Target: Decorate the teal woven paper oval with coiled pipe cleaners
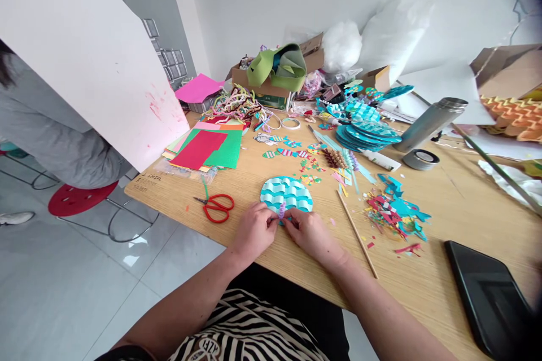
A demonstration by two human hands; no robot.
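Both of my hands meet at the near edge of a round blue paper disc (287, 187) with wavy light-blue strips. Between their fingertips is a small purple curled paper strip (282, 210), upright against the disc's lower edge. My left hand (255, 229) pinches it from the left, fingers bent. My right hand (312, 234) pinches from the other side, its thumb and forefinger near the strip's lower end. Red-handled scissors (218, 207) lie left of my left hand. A thin wooden stick (357, 234) lies to the right of my right hand.
Paper fish (287, 153) and scraps (398, 208) lie beyond and right of the disc. Coloured sheets (203, 149) are stacked at left. A steel flask (432, 123), its lid (420, 159), stacked blue discs (366, 135) and a black phone (486, 293) occupy the right side.
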